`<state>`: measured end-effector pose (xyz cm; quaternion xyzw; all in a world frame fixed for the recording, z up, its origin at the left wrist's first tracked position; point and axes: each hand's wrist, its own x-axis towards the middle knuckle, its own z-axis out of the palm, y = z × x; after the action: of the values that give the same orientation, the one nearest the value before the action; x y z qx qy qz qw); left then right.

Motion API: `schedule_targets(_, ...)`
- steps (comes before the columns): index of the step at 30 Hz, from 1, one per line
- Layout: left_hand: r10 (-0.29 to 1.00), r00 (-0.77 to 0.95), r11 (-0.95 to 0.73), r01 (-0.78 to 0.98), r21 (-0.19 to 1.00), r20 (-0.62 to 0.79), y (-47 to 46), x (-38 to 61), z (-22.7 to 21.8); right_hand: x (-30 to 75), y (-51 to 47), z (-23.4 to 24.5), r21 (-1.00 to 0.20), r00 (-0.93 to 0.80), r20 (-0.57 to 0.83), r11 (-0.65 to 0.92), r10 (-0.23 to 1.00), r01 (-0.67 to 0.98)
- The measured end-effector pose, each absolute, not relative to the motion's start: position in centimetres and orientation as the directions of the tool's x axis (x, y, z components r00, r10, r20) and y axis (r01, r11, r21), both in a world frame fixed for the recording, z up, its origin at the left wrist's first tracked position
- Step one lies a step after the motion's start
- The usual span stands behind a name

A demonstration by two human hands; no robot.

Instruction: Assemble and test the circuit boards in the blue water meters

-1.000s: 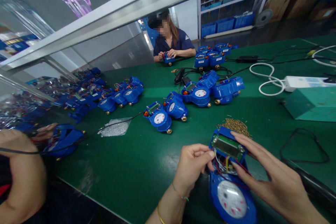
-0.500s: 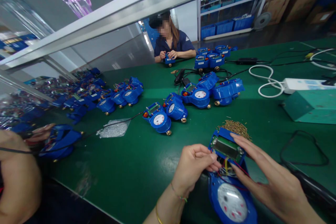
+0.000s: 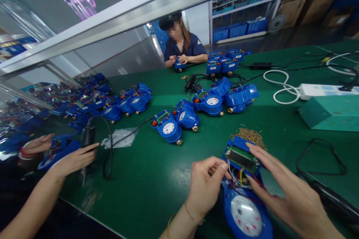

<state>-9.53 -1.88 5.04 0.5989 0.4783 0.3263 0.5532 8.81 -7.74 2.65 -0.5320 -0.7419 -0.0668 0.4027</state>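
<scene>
A blue water meter (image 3: 246, 216) with a white dial lies on the green table (image 3: 157, 168) right in front of me. Its hinged top with a green display board (image 3: 242, 157) stands raised, and red, yellow and white wires (image 3: 238, 177) show beneath it. My left hand (image 3: 206, 186) pinches at the wires on the meter's left side, fingers closed. My right hand (image 3: 283, 190) rests on the display board's right edge, fingers stretched along it.
A heap of small brass screws (image 3: 249, 134) lies just behind the meter. Many more blue meters (image 3: 179, 117) stand across the table. A co-worker's hand (image 3: 74, 158) at left holds a corded black tool. Another person (image 3: 182, 44) sits opposite. A teal box (image 3: 331, 114) and cables lie at right.
The co-worker's arm at left has reached forward, bringing a corded black tool upright onto the table. My left hand shifted slightly at the wires; my right hand stays on the display board.
</scene>
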Motion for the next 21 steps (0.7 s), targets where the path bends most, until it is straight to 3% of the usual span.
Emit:
schedule_targets(13,0.925,0.375,-0.052,0.277,0.959,-0.058,-2.00,-10.17,5.24,9.12,-7.81,2.75,-0.399,-0.076,0.630,0.406,0.773,0.822)
schedule_targets(21,0.906,0.383,0.120,0.173,0.978,-0.179,-2.46,-9.76,4.73,8.91,-7.83,2.54,-0.402,-0.068,0.623,0.393,0.779,0.827)
